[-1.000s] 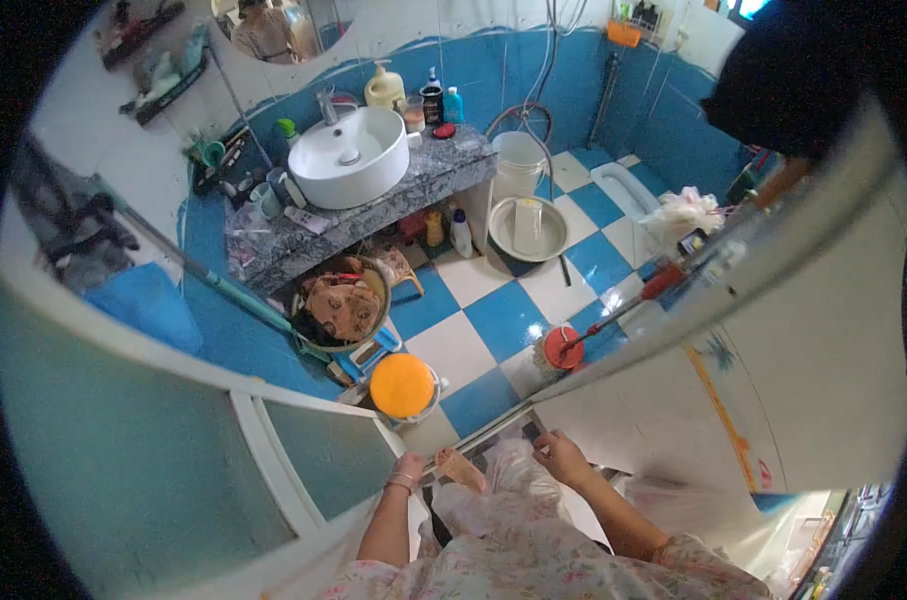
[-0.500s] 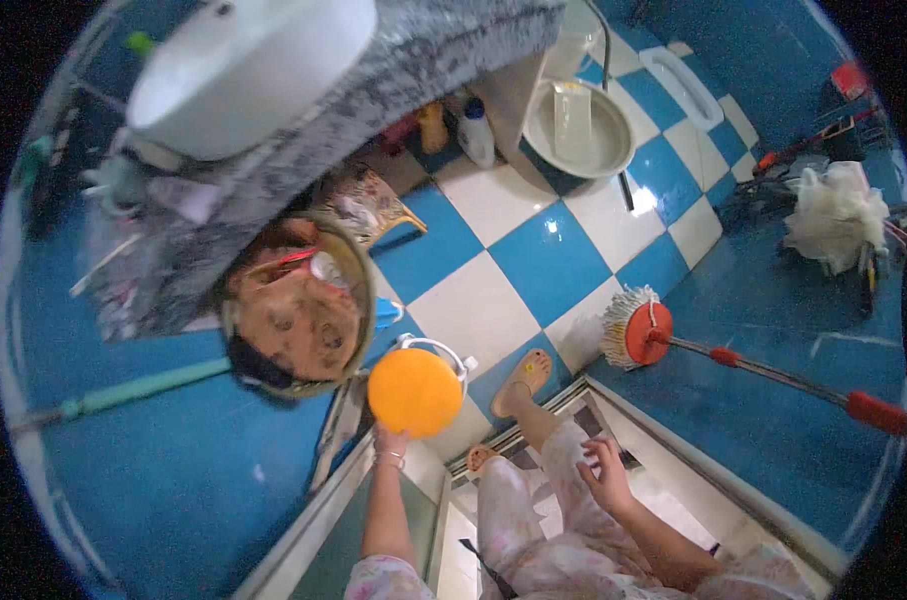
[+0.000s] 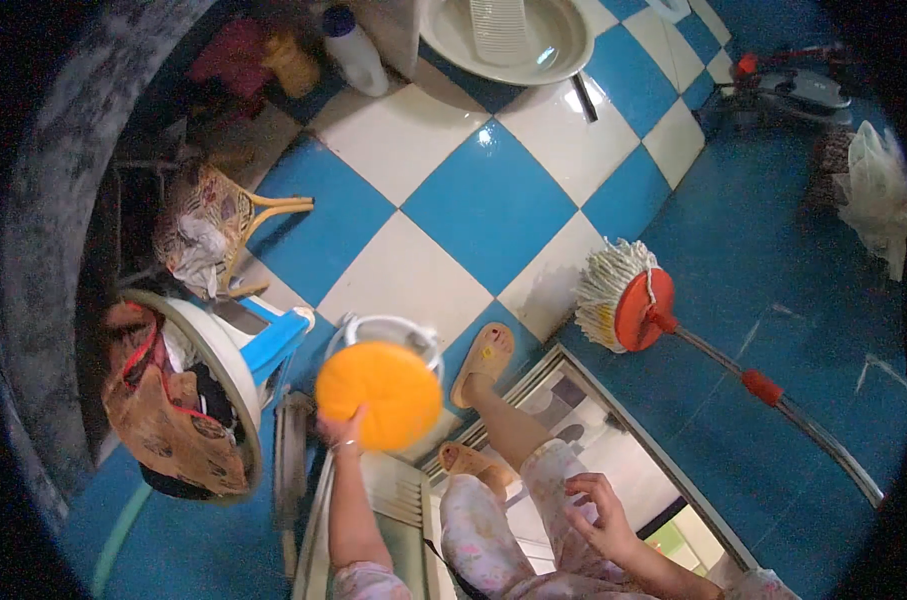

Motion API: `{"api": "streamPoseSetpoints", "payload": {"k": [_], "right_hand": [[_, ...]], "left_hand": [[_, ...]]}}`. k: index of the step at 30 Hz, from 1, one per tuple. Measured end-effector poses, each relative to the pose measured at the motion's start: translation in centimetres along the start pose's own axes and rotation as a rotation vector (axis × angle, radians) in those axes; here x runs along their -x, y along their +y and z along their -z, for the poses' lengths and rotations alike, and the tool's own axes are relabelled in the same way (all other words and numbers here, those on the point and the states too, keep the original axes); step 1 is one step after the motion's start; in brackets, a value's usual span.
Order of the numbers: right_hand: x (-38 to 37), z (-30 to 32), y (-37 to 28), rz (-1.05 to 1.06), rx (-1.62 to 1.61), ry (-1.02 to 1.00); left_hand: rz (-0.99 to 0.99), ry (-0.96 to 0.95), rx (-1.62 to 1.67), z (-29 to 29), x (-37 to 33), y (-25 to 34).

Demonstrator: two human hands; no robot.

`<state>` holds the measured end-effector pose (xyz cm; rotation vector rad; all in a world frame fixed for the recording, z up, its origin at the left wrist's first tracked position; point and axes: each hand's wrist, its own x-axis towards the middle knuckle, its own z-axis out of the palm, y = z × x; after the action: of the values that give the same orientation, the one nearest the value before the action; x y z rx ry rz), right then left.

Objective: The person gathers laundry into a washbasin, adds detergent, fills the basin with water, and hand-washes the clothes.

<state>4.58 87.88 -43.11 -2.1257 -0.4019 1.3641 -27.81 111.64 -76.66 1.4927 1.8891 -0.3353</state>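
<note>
My left hand (image 3: 345, 430) grips the near left edge of a stool (image 3: 379, 396) with a round orange seat. The stool's white-grey legs and ring show beyond the seat; the rest lies hidden under it. My right hand (image 3: 601, 518) hangs over my right thigh, its fingers loosely bent and apart, with nothing visible in it. Left of the stool, a large basin (image 3: 256, 375) holds a brown patterned cloth (image 3: 168, 420) and other cloths, and rests on a blue-and-white stand (image 3: 278, 345).
A mop (image 3: 645, 308) with a red head leans at the right. A small woven chair (image 3: 213, 225) stands at the left, with a white bottle (image 3: 357, 55) farther back. A pale basin (image 3: 513, 70) holds a washboard (image 3: 498, 30). My sandaled feet are by the door track (image 3: 633, 415).
The view has shifted downward, and the sink has left it. The stool and my left hand appear slightly farther left. My right hand stays over my thigh.
</note>
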Motion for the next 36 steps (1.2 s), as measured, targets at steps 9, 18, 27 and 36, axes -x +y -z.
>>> {"api": "streamPoseSetpoints", "payload": {"k": [9,18,27,36], "right_hand": [[-1.7,5.8,-4.2,0.0,-0.108,0.107],[-3.9,9.0,-6.4,-0.175,-0.28,0.294],[-4.2,12.3,-22.1,-0.028,-0.349,0.363],[-1.0,21.1,-36.5,0.155,-0.188,0.729]], "left_hand": [[-0.229,-0.121,-0.289,-6.1,1.9,24.4],[-0.383,-0.425,-0.426,-8.4,2.3,36.5],[-1.059,-0.512,-0.545,4.1,-1.5,32.8],[-0.736,-0.74,-0.747,21.2,11.0,52.1]]}}
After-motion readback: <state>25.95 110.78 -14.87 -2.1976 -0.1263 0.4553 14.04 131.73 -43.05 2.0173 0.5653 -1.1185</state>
